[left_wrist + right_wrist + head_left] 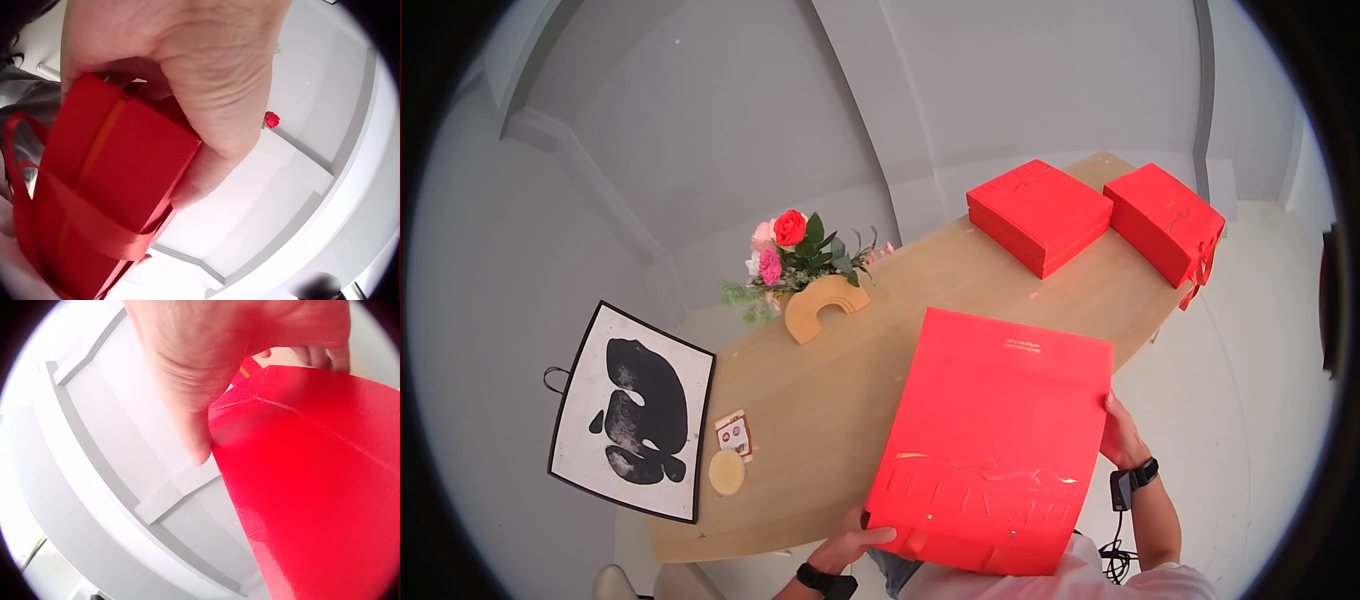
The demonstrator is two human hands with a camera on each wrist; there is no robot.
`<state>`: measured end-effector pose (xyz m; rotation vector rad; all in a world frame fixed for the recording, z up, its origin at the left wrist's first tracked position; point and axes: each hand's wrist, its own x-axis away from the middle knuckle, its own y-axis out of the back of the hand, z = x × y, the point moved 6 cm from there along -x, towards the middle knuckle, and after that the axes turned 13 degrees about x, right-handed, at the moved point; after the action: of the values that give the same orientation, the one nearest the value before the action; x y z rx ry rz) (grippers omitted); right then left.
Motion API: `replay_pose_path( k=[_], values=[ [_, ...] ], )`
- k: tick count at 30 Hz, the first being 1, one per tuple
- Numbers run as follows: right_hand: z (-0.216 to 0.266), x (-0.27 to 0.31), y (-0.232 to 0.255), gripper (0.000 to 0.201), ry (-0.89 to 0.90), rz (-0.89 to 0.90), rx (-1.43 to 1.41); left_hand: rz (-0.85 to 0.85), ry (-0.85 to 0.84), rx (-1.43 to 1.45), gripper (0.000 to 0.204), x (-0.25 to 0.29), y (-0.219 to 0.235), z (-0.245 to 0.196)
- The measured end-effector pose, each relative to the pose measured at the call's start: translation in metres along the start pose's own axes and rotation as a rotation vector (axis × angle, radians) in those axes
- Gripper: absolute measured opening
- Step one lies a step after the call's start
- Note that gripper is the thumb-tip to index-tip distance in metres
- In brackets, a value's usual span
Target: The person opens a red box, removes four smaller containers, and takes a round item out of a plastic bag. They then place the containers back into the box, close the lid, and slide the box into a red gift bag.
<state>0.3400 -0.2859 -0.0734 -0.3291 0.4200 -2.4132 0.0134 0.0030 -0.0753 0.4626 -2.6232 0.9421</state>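
Note:
A large red box (1000, 420) with embossed lettering is held up in front of the body, above the table's near edge. The left hand (850, 543) grips its lower left corner, thumb on the top face. At the right side the right hand (1122, 435) holds the edge, its other fingers mostly hidden beneath. In the left wrist view the left hand (187, 69) curls round the end of the red box (125, 156), where a red ribbon (94, 219) hangs in loops. The right wrist view has the right hand (237, 356) pinching a corner of the red box (312, 481).
On the wooden table (800, 390) stand two more red boxes, one (1040, 215) beside another (1166, 222) at the far right. A flower arrangement (800, 255) in an arched wooden holder (808, 305), a framed black-and-white picture (635, 410), a small card (735, 435) and a round disc (727, 472) are leftward.

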Motion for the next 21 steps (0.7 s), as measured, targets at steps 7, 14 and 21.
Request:
replay_pose_path(
  k=[7, 14, 21],
  values=[
    [0.009, -0.028, -0.013, 0.073, -0.063, -0.046, -0.016, 0.023, -0.067, 0.003, 0.094, 0.004, 0.000, 0.001],
    [0.048, -0.086, -0.027, 0.053, 0.009, 0.021, -0.136, -0.006, -0.096, -0.007, 0.101, 0.017, 0.000, 0.004],
    [0.106, -0.132, -0.053, 0.053, 0.081, 0.047, -0.072, -0.026, -0.071, 0.082, 0.106, 0.026, 0.014, 0.020]
  ],
)
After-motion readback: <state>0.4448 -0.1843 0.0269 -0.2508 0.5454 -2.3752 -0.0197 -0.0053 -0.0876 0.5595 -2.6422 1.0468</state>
